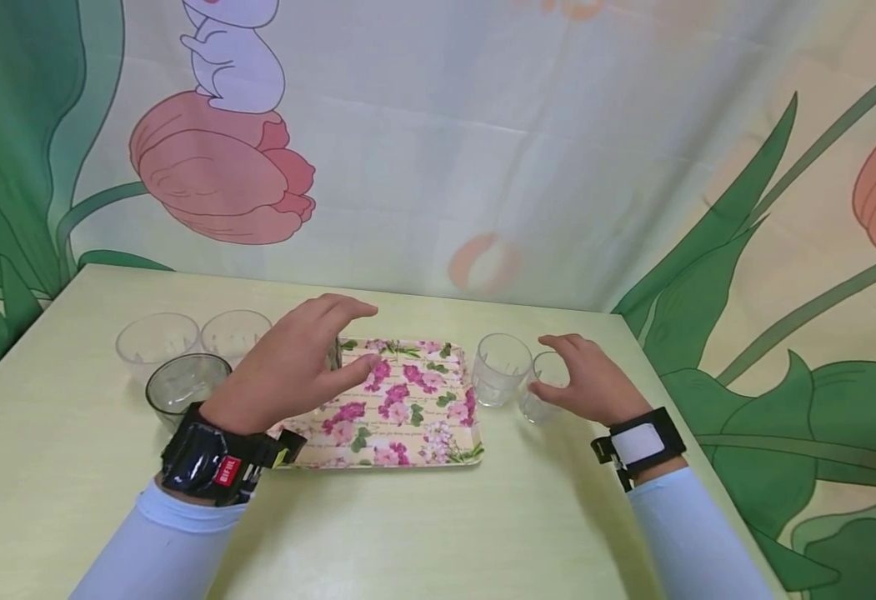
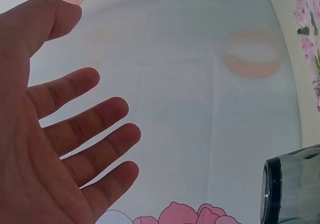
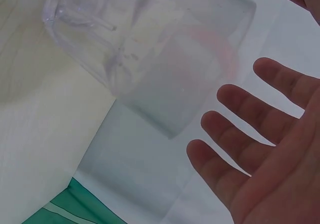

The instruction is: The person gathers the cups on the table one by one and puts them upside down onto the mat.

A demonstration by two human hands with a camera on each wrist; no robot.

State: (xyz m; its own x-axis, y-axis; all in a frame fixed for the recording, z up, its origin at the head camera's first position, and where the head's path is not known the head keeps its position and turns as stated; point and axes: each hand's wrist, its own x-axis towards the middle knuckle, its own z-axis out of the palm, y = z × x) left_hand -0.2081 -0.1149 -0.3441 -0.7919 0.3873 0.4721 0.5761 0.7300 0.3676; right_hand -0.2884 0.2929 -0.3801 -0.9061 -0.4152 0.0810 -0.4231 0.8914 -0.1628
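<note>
My left hand (image 1: 287, 367) hovers over the left part of a floral tray (image 1: 407, 417), fingers spread and holding nothing. Mostly hidden behind it in the head view, a smoky dark glass (image 2: 295, 189) shows at the lower right of the left wrist view. My right hand (image 1: 591, 379) is beside a clear glass (image 1: 537, 408) right of the tray, thumb and fingers apart around its near side in the head view. Its fingers (image 3: 245, 139) stand apart from the clear glass in the right wrist view. Another clear glass (image 1: 499, 375) stands between that one and the tray.
Left of the tray stand two clear glasses, one at the far left (image 1: 156, 342) and one beside it (image 1: 235, 329), with a smoky glass (image 1: 182, 392) in front. A printed curtain (image 1: 407, 167) hangs behind the pale table (image 1: 407, 533).
</note>
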